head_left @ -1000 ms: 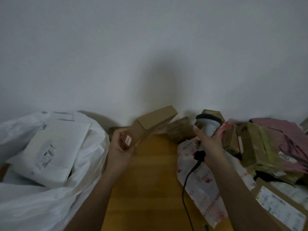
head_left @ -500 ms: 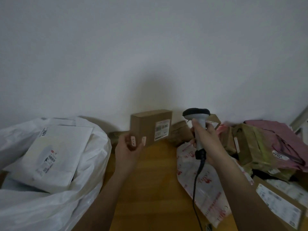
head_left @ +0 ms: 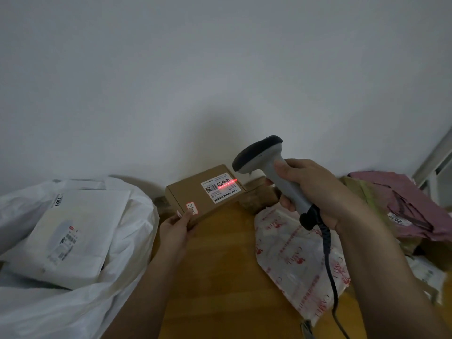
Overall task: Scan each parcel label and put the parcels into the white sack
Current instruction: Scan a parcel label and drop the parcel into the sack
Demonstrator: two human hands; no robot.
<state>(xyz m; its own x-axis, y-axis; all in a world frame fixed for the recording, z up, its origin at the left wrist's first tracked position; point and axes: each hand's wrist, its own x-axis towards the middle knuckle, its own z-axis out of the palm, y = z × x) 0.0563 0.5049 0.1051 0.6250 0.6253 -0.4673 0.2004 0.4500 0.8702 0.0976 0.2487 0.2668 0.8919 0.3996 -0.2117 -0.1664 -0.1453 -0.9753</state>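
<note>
Fingers of the left hand (head_left: 176,227) pinch the cardboard parcel's (head_left: 195,192) near corner, tilting its label (head_left: 220,188) toward the barcode scanner (head_left: 269,167) gripped by the right hand (head_left: 315,192); the white sack (head_left: 137,241) waits just left.

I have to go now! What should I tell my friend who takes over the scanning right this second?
Left hand: holds the brown box by its near corner, label facing up.
Right hand: grips the scanner; its red line lies across the label.
Done: one white parcel already lies in the white sack on the left.
Left: put this box in the sack once scanned, then scan the red-print bag and the pile on the right.
</note>
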